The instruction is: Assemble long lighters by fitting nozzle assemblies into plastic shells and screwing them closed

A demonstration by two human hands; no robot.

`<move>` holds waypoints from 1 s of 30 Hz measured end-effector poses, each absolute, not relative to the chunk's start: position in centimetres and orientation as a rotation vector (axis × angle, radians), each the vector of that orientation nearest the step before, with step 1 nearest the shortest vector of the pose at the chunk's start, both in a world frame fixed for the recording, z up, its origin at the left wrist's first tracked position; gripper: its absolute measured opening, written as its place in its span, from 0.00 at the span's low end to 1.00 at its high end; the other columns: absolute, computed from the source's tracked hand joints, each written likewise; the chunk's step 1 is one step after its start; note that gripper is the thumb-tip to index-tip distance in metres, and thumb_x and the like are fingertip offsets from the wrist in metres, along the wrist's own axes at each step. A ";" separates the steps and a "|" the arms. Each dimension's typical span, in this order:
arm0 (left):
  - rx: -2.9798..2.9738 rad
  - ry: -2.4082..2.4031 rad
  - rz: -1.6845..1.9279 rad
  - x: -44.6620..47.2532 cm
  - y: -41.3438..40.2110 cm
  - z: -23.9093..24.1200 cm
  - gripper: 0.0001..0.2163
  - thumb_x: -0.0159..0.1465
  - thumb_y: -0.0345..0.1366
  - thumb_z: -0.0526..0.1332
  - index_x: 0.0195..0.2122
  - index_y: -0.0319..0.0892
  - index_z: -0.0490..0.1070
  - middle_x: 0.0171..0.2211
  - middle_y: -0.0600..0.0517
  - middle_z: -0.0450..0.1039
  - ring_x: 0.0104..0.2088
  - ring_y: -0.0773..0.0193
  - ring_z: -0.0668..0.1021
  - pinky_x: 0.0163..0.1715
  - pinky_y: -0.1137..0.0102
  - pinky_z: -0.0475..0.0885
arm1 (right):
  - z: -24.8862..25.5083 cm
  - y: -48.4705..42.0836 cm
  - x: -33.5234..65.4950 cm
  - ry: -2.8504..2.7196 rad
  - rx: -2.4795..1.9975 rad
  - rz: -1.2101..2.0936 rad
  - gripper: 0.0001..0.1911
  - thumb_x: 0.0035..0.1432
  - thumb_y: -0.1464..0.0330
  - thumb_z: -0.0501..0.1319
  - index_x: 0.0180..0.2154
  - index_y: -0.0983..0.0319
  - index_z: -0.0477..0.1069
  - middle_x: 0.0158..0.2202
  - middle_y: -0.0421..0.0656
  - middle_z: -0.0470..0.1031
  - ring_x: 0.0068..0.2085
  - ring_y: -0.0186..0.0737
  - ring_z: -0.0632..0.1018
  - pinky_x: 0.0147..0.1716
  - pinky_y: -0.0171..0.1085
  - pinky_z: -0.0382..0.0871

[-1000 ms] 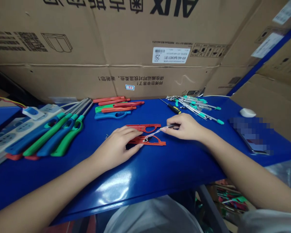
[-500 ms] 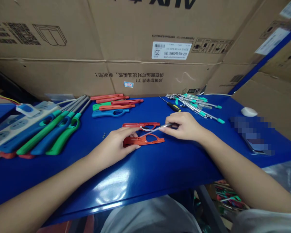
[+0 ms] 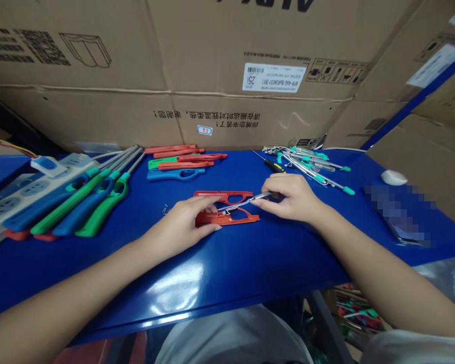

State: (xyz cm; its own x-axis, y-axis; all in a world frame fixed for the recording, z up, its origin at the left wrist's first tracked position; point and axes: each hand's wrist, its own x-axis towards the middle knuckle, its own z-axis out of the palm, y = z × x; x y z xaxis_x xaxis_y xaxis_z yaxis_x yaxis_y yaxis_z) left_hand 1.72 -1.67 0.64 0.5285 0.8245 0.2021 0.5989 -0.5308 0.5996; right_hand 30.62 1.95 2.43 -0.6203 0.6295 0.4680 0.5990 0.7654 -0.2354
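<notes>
My left hand (image 3: 182, 221) is closed around the left end of an orange lighter shell half (image 3: 249, 219), which lies on the blue table with its hollow side up. My right hand (image 3: 291, 196) pinches the metal tube (image 3: 262, 196) of a lighter's inner assembly. Thin white wire and a slim rod run from that tube down to the orange shell, meeting it near my left fingers; my left hand partly hides them. Just behind lies a red shell half (image 3: 217, 194), apart from my hands. Small screws (image 3: 166, 208) sit beside my left wrist.
Blue and green assembled lighters (image 3: 98, 210) lean on a power strip (image 3: 34, 189) at left. Coloured shell halves (image 3: 180, 173) lie behind. A screwdriver (image 3: 275, 166) and several tube assemblies (image 3: 311, 167) sit at back right, near a white mouse-like object (image 3: 393, 177) and a phone (image 3: 398, 217). Cardboard (image 3: 197, 50) walls the back.
The inner assembly has come lower over the orange shell half, its white wire now bending down at the shell's inner edge. Both hands keep nearly the same places; the view has shifted slightly.
</notes>
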 end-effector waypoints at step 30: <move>2.342 1.017 0.618 1.2 -1.4 0.7 0.23 0.63 0.33 0.68 0.60 0.45 0.73 0.49 0.47 0.81 0.47 0.56 0.82 0.50 0.61 0.78 | 2.9 1.9 31.0 -2.622 -0.818 0.131 0.25 0.63 0.51 0.62 0.22 0.61 0.67 0.20 0.38 0.66 0.25 0.33 0.65 0.27 0.35 0.53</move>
State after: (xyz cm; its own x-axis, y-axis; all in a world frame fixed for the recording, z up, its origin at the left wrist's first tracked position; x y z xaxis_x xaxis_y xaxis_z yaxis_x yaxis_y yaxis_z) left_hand 1.24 -1.40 0.68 0.6162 0.7613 0.2016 0.5295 -0.5900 0.6095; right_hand 31.03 1.94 2.87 -0.7541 0.5637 0.3370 0.5274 0.8255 -0.2008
